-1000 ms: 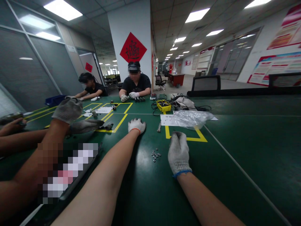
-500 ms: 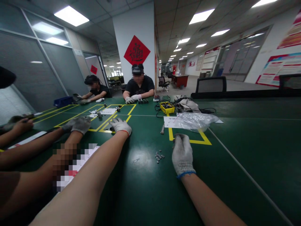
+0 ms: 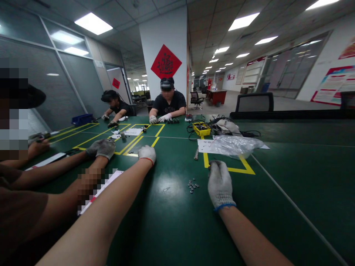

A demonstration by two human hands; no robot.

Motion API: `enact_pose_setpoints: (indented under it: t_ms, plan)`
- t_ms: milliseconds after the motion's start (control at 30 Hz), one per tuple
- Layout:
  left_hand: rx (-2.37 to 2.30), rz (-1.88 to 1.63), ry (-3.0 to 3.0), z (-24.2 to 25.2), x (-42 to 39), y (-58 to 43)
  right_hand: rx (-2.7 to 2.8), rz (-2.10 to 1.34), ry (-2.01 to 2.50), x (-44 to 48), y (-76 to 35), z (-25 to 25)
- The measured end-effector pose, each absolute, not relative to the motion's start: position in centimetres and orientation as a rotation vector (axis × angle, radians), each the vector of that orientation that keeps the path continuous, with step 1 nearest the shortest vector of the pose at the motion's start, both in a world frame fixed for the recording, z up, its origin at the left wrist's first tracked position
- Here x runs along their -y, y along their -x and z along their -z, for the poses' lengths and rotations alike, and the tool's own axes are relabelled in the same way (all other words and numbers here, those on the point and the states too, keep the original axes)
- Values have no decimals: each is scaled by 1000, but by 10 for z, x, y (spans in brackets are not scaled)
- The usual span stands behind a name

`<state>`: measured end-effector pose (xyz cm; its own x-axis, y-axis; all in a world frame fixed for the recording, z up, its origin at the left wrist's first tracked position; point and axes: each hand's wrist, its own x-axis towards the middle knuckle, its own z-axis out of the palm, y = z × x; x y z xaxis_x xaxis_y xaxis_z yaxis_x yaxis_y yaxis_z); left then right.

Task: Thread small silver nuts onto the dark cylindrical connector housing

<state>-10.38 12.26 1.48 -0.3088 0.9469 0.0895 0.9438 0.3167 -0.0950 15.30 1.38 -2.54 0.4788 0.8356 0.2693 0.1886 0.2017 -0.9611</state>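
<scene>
My left hand point(image 3: 147, 153), in a white knit glove with a red-edged cuff, is low over the yellow-taped area. Its fingers curl out of sight, and whatever they hold is hidden. A few tiny dark pieces point(image 3: 131, 152) lie just left of it. On the right, my gloved right hand point(image 3: 220, 181), cuff edged in blue, has its fingers closed together near the tape corner. Something dark shows at its fingertips, too small to name. Between my hands lie several small metal rings point(image 3: 193, 186), perhaps nuts. A slim metal cylinder point(image 3: 196, 153) rests beyond them.
A yellow bin point(image 3: 201, 129) with small parts, tangled cables and a clear plastic bag point(image 3: 235, 145) are ahead right. At left, a co-worker's gloved hands point(image 3: 104, 148) are close to my left arm. Another person point(image 3: 168, 101) works across the green table point(image 3: 177, 229).
My left hand has drawn its spread fingers in and moved off the small dark pieces. My right hand keeps its closed pose. The view has shifted slightly.
</scene>
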Motion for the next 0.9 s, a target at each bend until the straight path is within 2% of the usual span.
enact_pose_setpoints:
  t_ms: [900]
  plan:
    - [2329,498,1936,11,-46,37,1128,-598,1422,-18,-156,29]
